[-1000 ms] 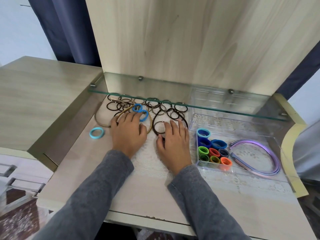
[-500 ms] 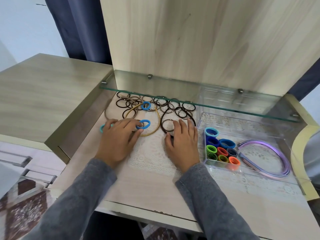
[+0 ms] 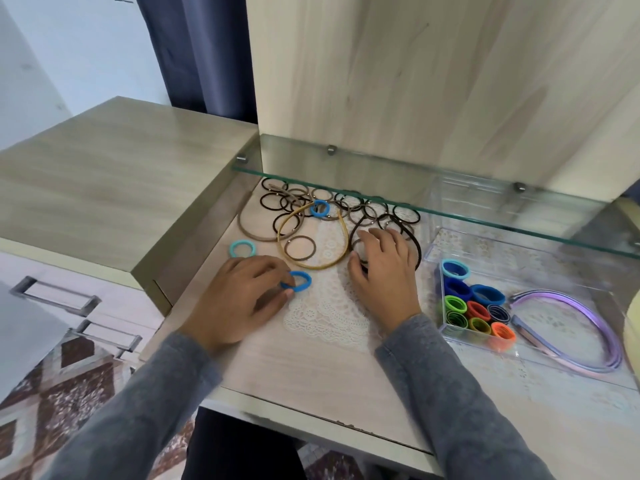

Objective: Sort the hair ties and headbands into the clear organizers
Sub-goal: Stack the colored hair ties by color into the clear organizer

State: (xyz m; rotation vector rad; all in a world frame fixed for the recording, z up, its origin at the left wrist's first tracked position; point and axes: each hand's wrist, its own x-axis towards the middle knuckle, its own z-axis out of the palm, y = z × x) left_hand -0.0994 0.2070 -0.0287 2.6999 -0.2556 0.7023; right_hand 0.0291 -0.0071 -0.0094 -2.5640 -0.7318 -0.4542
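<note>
The left hand (image 3: 239,296) pinched a blue hair tie (image 3: 300,280) by its rim, near the desk's left edge; the right hand (image 3: 384,271), fingers spread, rested on the black headband (image 3: 418,251); the clear organizer (image 3: 450,336) sat well apart, by the right edge. On that long carry a light pinch might drop the tie, or a sleeve might snag the gold headband (image 3: 313,267).

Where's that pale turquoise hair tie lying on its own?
The pale turquoise hair tie lies at left in the head view, beside the gold headband, just beyond the left hand.
</note>
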